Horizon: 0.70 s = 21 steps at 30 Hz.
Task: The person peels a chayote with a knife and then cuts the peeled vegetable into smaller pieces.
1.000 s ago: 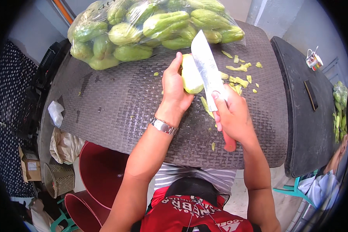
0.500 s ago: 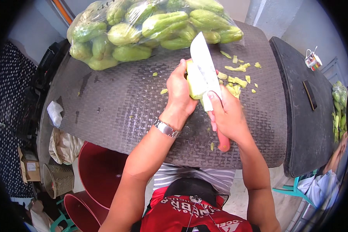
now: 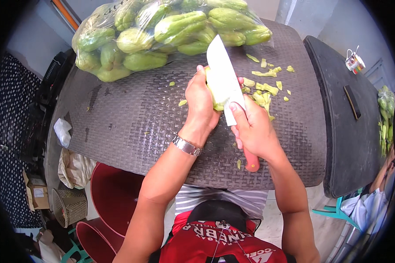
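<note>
My left hand (image 3: 199,100) is wrapped round a pale green chayote (image 3: 210,87), held just above the dark woven-pattern table (image 3: 131,114). In my right hand (image 3: 255,129) is a large kitchen knife (image 3: 224,74) with a red handle, its tip pointing away from me. The broad blade lies over the chayote and covers most of it, so the cut edge cannot be seen. Strips of green peel (image 3: 266,87) are scattered on the table just right of the blade. Across the far side of the table lies a clear plastic bag of chayotes (image 3: 140,40).
A second black table (image 3: 338,114) on the right holds a mug (image 3: 354,62) and a dark phone-like object (image 3: 352,103). Beyond it is another bag of green vegetables (image 3: 386,114). Red bins (image 3: 114,193) and a woven basket (image 3: 70,208) stand at the lower left.
The knife blade has shifted slightly left and turned flatter over the chayote, hiding more of it. Both hands keep their holds. The whole view has moved a little.
</note>
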Motion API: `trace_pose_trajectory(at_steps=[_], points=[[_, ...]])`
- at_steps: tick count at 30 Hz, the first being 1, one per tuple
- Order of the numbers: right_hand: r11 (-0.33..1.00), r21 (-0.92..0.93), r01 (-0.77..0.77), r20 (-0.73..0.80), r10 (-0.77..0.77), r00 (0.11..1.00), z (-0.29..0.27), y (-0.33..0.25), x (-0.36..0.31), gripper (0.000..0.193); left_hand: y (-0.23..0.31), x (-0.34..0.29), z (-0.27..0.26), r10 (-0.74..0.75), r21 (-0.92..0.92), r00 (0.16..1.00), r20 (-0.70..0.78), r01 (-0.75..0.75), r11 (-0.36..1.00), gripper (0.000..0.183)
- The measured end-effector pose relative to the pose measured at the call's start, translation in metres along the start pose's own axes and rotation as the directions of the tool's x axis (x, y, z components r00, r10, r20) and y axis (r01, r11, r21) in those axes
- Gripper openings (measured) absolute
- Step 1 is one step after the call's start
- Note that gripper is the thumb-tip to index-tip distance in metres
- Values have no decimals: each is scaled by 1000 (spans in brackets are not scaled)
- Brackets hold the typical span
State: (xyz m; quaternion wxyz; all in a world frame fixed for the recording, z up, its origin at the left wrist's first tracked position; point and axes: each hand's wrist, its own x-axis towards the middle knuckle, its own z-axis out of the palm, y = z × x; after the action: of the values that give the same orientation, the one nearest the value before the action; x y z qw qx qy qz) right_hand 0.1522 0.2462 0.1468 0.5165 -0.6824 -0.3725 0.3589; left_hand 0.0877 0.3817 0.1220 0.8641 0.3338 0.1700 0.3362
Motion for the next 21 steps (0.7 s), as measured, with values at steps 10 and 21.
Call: trace_pose_trajectory(at_steps=[10,21], points=[[979,171,-113,42,107,993,-15,0,4,22,-4,10,-3,32,102,985,-168,-15,995,54],[854,-484,189,-406,-411,816,-55,19,23,19,4,17,-13,-233,-45,971,58,236,971,38]])
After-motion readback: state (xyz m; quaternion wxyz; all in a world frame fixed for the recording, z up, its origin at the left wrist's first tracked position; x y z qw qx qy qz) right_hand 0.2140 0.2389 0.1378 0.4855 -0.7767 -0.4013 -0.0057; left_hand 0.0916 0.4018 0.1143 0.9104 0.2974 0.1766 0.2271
